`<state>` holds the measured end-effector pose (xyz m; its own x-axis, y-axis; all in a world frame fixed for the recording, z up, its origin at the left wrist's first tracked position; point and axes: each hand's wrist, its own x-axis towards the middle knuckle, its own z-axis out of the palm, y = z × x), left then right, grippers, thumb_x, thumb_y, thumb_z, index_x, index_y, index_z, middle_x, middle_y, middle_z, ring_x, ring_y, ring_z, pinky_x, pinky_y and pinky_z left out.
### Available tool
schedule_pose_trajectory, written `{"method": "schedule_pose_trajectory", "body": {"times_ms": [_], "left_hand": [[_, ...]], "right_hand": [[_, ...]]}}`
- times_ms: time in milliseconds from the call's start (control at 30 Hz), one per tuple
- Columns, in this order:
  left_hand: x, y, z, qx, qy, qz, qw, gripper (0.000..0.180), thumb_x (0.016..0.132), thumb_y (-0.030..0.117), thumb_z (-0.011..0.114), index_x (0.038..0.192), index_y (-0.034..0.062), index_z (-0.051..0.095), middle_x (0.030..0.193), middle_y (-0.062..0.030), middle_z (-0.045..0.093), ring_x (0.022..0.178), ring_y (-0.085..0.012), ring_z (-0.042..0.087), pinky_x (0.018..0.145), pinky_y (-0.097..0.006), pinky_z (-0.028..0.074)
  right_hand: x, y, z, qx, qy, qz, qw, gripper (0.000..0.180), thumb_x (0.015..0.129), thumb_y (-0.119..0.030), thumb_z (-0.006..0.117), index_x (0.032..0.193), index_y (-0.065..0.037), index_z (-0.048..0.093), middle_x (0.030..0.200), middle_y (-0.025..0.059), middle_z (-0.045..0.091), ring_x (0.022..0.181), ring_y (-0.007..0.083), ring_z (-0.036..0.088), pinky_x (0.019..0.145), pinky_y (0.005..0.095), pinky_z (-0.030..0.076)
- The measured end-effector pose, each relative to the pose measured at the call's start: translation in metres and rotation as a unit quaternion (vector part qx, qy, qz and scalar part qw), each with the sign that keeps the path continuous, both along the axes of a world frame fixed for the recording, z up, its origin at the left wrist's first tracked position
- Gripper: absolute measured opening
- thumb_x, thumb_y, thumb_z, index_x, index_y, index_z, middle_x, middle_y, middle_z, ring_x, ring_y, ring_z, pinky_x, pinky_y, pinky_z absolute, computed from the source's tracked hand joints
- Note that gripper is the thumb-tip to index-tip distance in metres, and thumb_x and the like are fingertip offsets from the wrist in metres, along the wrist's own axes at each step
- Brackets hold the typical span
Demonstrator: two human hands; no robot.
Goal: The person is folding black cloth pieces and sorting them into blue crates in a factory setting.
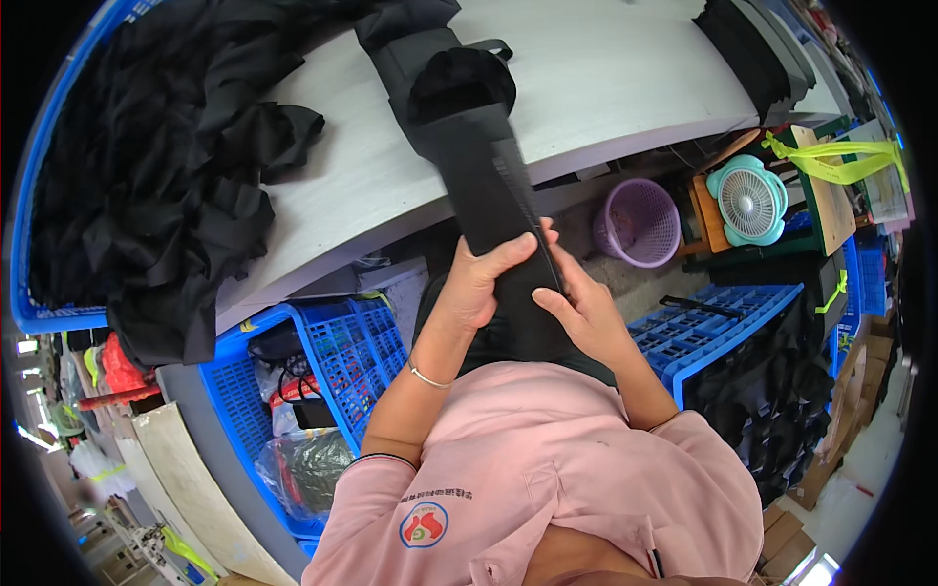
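Observation:
A long, flat black fabric piece stretches from the white table over its front edge towards my lap. Its far end joins a bunched black part with an open, rounded hollow and a small loop. My left hand grips the piece from its left side, thumb lying across the top. On the right edge, my right hand pinches it, with the thumb on top and the fingers along the side. The fingers under the fabric are partly hidden.
Black cloth overflows a blue crate at the left. Blue baskets stand below on both sides, the left basket holding bags. A purple bin and a turquoise fan are right of the table edge. Stacked black pieces lie at the far right.

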<state>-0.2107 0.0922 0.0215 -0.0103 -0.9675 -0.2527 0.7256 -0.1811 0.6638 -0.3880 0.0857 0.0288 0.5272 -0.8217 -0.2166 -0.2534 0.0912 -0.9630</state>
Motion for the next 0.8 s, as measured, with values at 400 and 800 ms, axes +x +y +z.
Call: {"method": "schedule_pose_trajectory", "body": {"times_ms": [400, 800], "left_hand": [[0.092, -0.089, -0.024, -0.135, -0.787, 0.317, 0.512, 0.039, 0.085, 0.000, 0.061, 0.123, 0.0065, 0.066, 0.150, -0.0218, 0.038, 0.137, -0.0390, 0.035, 0.107, -0.041, 0.039], [0.006, -0.042, 0.032, -0.378, -0.702, 0.034, 0.602, 0.043, 0.077, -0.001, 0.059, 0.118, 0.0040, 0.066, 0.139, -0.0076, 0.056, 0.127, -0.0331, 0.050, 0.105, -0.039, 0.045]], "right_hand": [[0.020, -0.067, -0.023, -0.019, -0.086, -0.043, 0.995, 0.047, 0.094, -0.009, 0.061, 0.138, 0.004, 0.051, 0.124, 0.0117, 0.066, 0.106, 0.0125, 0.061, 0.094, 0.0265, 0.047], [0.052, -0.105, -0.053, -0.499, 0.257, -0.041, 0.827, 0.027, 0.082, -0.014, 0.062, 0.106, -0.003, 0.063, 0.086, 0.0189, 0.068, 0.075, 0.0344, 0.068, 0.062, 0.0433, 0.052]]}}
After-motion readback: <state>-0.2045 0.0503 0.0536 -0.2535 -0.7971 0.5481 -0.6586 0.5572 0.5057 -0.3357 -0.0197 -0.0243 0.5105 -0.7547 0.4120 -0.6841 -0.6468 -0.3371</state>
